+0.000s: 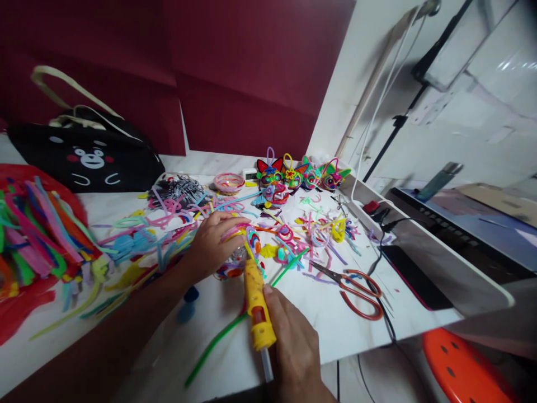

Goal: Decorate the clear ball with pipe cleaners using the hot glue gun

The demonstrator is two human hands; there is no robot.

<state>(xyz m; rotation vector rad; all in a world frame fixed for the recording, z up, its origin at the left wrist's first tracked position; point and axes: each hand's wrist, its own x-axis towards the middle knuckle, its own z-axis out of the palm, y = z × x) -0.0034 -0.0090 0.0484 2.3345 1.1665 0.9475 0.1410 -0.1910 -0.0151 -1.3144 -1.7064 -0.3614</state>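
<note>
Two hands, mine, both occupied. Right hand [291,333]: grip closed around a yellow glue gun [254,296], hard plastic, a translucent stick jutting from its rear, nozzle against or just short of the work; I cannot tell which. Green stem [210,348], one, long, fuzzy, running beneath the gun across the white, faintly veined tabletop [335,344]. Unfinished piece [232,271], one, rounded, in bright coiled colours with a shiny patch, directly before the nozzle and partly covered by my left hand [213,243], whose grip is curled over its upper side. Status, in my judgement: body largely built, gluing under way; I see no hanging loop on it, though my fingers hide much.

Scissors [342,278], one pair, orange-looped handles, dark blades, lying at right. Bundle of fuzzy stems [42,229], mixed colours, soft, at left on red plastic [29,313]. Tinsel-like heap [178,190], grey-black, shaggy. Bowl [229,191], one, pinkish, shallow.

Farther back: four eared heads [292,178], looped on top, apparently finished; one more colourful piece [277,195] before them, completeness unclear. Rearmost: black bag [90,165], pale handles; maroon sheets [251,78], smooth, creased.
</note>
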